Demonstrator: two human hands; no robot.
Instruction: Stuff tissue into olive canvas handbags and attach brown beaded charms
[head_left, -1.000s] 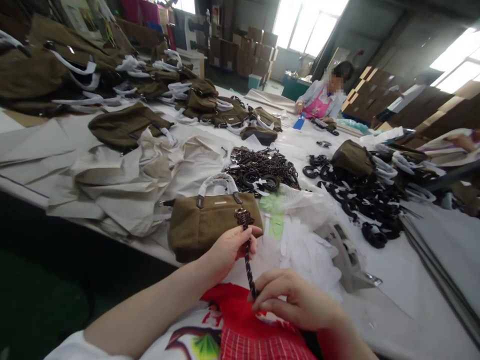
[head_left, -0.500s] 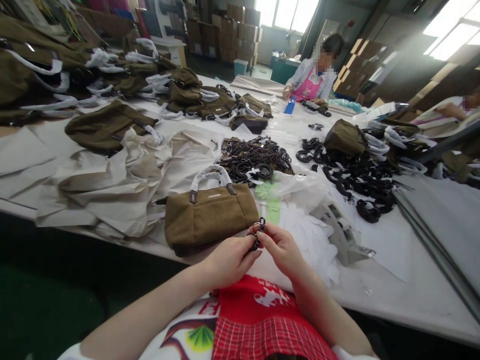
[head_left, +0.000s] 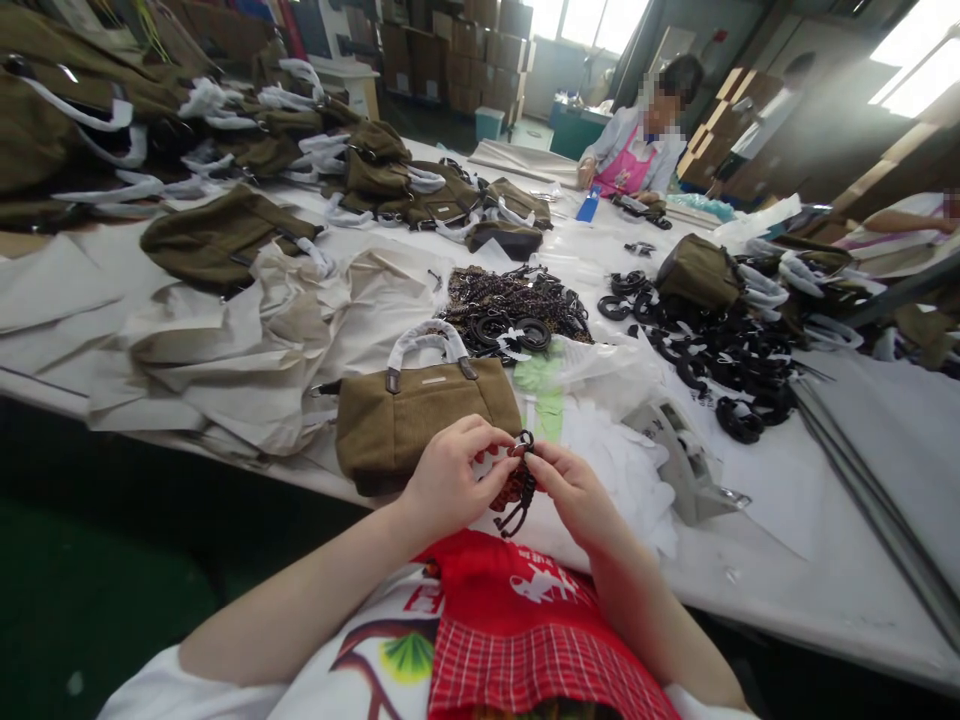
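Observation:
My left hand (head_left: 448, 476) and my right hand (head_left: 571, 490) meet just in front of my chest, both pinching a dark braided cord with a metal clasp (head_left: 519, 482). The cord is bunched up and a loop of it hangs down between my hands. Just beyond my fingers stands an olive-brown handbag (head_left: 420, 414) with white-wrapped handles, upright near the table's front edge.
Crumpled white paper (head_left: 255, 340) lies left of the handbag. Piles of dark cords (head_left: 517, 305) and black rings (head_left: 720, 370) lie further back. More olive bags (head_left: 217, 240) cover the far left. A tape dispenser (head_left: 679, 455) sits to the right. A person in pink (head_left: 637, 160) works at the far end.
The cord was stretched out between my hands, the right hand low near my lap. My right hand has come up to the left, and the cord is now gathered between them.

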